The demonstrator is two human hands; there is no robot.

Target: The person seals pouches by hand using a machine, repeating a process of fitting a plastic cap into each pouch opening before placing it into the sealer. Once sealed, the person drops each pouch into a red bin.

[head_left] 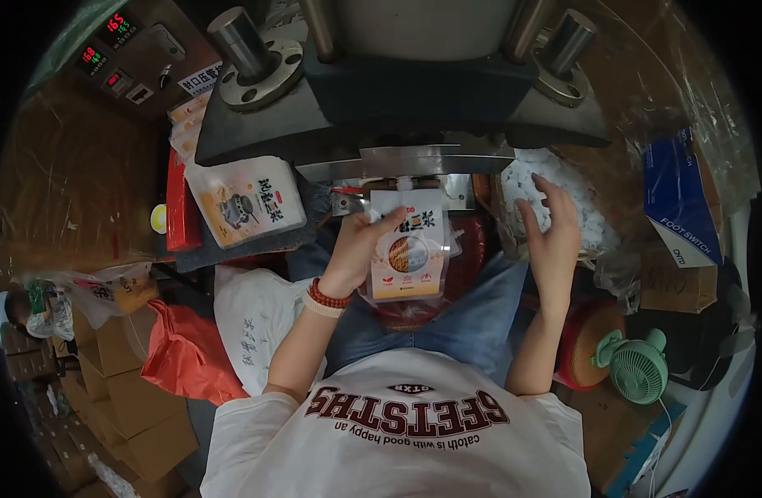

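My left hand (360,249) grips the upper left side of a printed spout pouch (410,270), with the thumb across its front. The pouch hangs upright over my lap, its spout end up against the metal jaw of a press (435,162). My right hand (557,232) is raised on the right, thumb and fingers apart, with nothing visible between them. Beneath and beside its fingers is a box of small white plastic pieces (592,220), too small to tell exactly. To my left, a stack of similar flat pouches (248,203) lies on a grey cloth (317,203).
The press's heavy head and steel columns (242,46) stand just ahead. A control panel (119,58) with lit digits is at upper left. On the right are a blue foot switch box (684,203) and a green fan (638,369). A red bag (186,353) lies left.
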